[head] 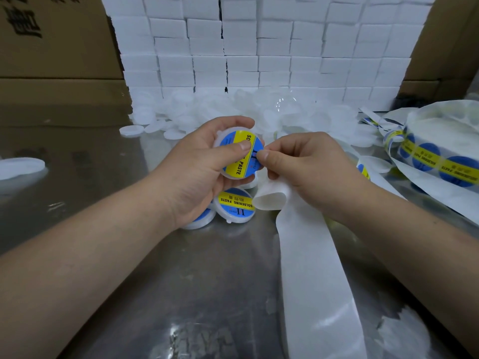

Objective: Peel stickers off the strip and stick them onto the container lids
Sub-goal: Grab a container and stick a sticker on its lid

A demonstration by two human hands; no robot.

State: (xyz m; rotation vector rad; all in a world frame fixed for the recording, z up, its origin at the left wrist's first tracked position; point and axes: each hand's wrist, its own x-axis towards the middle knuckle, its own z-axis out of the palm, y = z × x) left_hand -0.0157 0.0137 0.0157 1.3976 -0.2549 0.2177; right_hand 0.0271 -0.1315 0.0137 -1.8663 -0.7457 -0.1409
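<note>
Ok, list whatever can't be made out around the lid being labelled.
Head view:
- Sticker on the held lid: middle print covered by the left hand's thumb.
- Sticker's right edge: behind the right hand's fingertips, so flatness is unclear.
- Another lid: mostly under the left wrist.
- Sticker roll: cut off by the right edge.
- Backing strip: runs off the bottom edge.

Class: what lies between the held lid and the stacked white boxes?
A heap of plain white lids fills that stretch, as the head view shows.

Bare forearms converge forward. Left grip [204, 161] curls round a lid [231, 176], thumb flat on top; right grip [305, 164] pinches the sticker [239, 161] edge.
</note>
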